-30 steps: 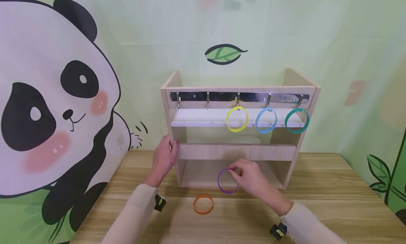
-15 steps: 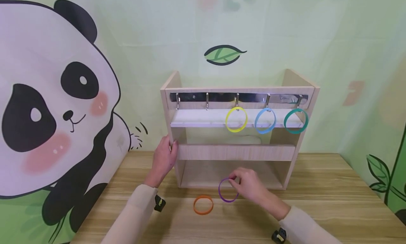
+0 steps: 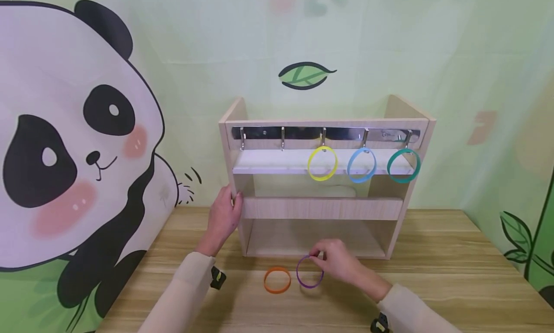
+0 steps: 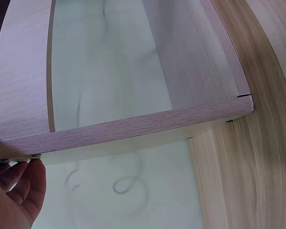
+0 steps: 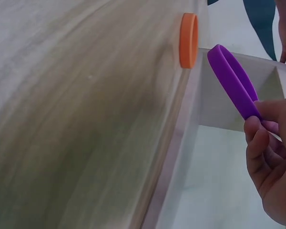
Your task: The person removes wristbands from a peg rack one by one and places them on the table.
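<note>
My right hand (image 3: 339,262) pinches a thin purple silicone wristband (image 5: 231,83) between thumb and fingers, holding it upright in front of the shelf's base. Left of it, an orange wristband (image 3: 277,291) lies on the table. My left hand (image 3: 222,217) grips the left side panel of a light wooden shelf (image 3: 320,209), thumb on the front edge; the left wrist view shows fingertips against that panel. Across the shelf's top runs a metal hook rail (image 3: 300,133). Yellow (image 3: 320,179), light blue (image 3: 357,180) and teal (image 3: 402,180) bands hang from its middle and right-hand hooks; the two left hooks are bare.
The shelf stands on a wood-grain table (image 3: 450,275), close to a pale green backdrop (image 3: 207,83). A large painted panda (image 3: 86,131) covers the backdrop's left side. Inside the unit sits a white shelf board (image 3: 272,162).
My right hand has lowered the purple wristband toward the table, bringing it beside the orange one. The left hand keeps its grip on the shelf, and the hanging bands stay put.
</note>
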A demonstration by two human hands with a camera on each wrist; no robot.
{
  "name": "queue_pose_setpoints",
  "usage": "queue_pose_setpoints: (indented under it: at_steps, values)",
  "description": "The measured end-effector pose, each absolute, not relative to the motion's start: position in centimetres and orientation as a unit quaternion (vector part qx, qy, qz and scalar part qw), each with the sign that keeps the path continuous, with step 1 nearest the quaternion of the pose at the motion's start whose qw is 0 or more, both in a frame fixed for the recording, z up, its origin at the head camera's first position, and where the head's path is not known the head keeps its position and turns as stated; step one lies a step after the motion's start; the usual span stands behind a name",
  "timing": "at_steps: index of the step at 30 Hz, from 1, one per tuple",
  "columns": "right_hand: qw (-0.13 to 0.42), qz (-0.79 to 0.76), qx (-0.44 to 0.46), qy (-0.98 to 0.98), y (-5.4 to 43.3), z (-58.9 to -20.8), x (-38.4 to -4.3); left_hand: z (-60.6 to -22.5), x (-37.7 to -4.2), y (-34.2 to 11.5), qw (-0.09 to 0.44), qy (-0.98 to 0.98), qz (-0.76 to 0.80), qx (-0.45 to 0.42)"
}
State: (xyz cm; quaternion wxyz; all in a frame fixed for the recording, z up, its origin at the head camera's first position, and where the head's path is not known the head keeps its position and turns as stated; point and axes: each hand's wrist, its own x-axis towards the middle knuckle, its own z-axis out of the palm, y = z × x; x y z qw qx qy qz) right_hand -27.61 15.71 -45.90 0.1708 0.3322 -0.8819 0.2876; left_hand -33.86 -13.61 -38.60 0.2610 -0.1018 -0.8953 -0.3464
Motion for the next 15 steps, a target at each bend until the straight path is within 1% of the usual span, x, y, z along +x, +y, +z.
queue_pose_setpoints:
  at_steps: [7, 15]
  values:
    - [0.114, 0.303, 0.337, -0.884, 15.9, -46.9, -28.0, -38.6, -33.8, -13.6, 0.259, -0.894, -0.350, -0.104]
    - [0.086, 0.309, 0.315, -0.893, 16.0, -47.9, -28.7, -38.5, -33.8, -13.6, 0.256, -0.894, -0.351, -0.104]
